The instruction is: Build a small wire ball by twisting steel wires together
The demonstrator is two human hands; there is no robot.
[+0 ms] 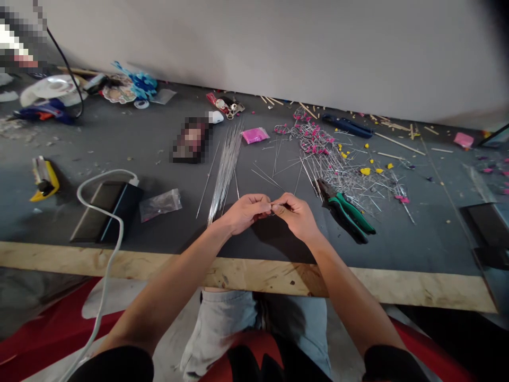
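two hands pinch a short piece of wire over a cluttered bench

the left hand (pixel 245 211) and the right hand (pixel 295 213) meet just above the dark table top (pixel 278 239), near its wooden front edge (pixel 119 262). between them runs a short piece of wire (pixel 275 206), thin and hard to make out. both hands are closed around it, thumb against fingertips, each gripping one end, and the knuckles nearly touch

just beyond the left hand lies a bundle of long straight wires (pixel 226 164), fanned a little and pointing away toward the wall (pixel 278 48). a few loose wires (pixel 270 175) lie scattered to the right of the bundle. near the right hand, on its outer side, rest green-handled pliers (pixel 347 210), their jaws pointing toward the far side of the table. behind the pliers spreads a tangled heap of wire pieces with pink and yellow bits (pixel 338 159) mixed in. a pink packet (pixel 255 135) sits beyond the bundle, and a blue-handled tool (pixel 347 125) lies farther back near the wall

to the left, well apart from the hands, a small clear plastic bag (pixel 160 204) lies beside a black box (pixel 106 211), over which a white cable (pixel 104 223) loops and drops off the table edge. a yellow tool (pixel 44 179) sits farther left. at the far left corner are a white plate (pixel 51 87) and some blue craft pieces (pixel 139 82). thin wooden sticks (pixel 397 142) lie along the back right
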